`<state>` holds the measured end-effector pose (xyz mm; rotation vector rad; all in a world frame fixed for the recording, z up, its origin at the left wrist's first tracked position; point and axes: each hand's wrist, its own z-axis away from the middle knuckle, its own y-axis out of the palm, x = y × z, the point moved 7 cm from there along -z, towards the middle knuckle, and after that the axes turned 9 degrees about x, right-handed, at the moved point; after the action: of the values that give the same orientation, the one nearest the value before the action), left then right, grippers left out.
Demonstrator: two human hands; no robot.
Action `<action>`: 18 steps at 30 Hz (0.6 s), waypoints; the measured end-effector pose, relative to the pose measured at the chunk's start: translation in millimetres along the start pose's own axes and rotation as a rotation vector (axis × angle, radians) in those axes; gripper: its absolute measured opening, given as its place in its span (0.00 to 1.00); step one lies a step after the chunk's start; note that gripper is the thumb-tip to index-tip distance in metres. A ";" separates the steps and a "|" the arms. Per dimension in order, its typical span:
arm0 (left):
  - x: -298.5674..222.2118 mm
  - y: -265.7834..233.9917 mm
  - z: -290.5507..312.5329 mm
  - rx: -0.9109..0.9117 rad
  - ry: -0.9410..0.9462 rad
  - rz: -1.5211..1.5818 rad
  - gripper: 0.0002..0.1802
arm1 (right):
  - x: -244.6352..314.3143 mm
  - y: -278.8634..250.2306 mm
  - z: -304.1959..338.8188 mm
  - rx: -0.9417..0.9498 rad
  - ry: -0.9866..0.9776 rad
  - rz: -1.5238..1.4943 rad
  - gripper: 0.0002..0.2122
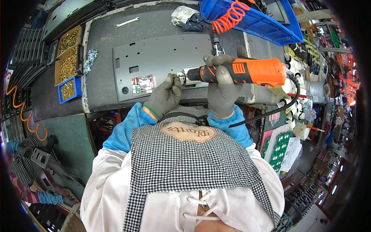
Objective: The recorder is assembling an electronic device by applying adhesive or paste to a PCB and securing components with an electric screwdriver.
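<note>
My right hand (224, 87), in a grey glove, grips an orange and black electric screwdriver (255, 71) held level, its tip toward the left. My left hand (165, 94), gloved too, is closed in a pinch at that tip; what its fingers hold is too small to make out. Beneath both hands lies a dark grey metal panel (158, 54) with several cut-outs. A small circuit board (142, 85) sits on the panel, left of my left hand. A shiny metal piece (189, 82) shows partly under the screwdriver's tip.
Trays of brass-coloured screws (68, 62) stand at the left, beside a loose pile of silver screws (91, 60). Farther back are a wrench (127, 23), a cloth (185, 17) and a blue crate (266, 29). A red coiled hose (232, 17) hangs near the panel; a black cable (270, 114) trails from the screwdriver.
</note>
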<state>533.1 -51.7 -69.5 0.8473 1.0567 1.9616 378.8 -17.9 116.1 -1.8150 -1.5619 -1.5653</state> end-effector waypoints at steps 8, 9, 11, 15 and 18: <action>-28.2 -35.8 13.2 -0.222 0.099 -0.222 0.19 | -25.6 -0.1 8.5 0.042 0.066 0.176 0.38; -36.1 -40.2 17.4 -0.245 0.129 -0.291 0.18 | -33.1 -3.3 8.9 0.047 0.069 0.178 0.38; -38.8 -36.2 17.2 -0.186 0.104 -0.346 0.17 | -43.8 3.4 8.8 0.200 0.055 0.368 0.39; -36.1 -28.1 19.6 -0.171 0.106 -0.334 0.18 | -50.8 19.5 16.0 0.243 0.173 0.290 0.40; -38.7 -42.5 14.3 -0.125 0.096 -0.341 0.19 | -58.0 19.5 15.5 0.315 0.174 0.318 0.39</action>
<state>576.8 -62.2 -108.0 0.4730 1.0440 1.7696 413.2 -44.1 70.0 -1.6115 -1.2816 -1.2178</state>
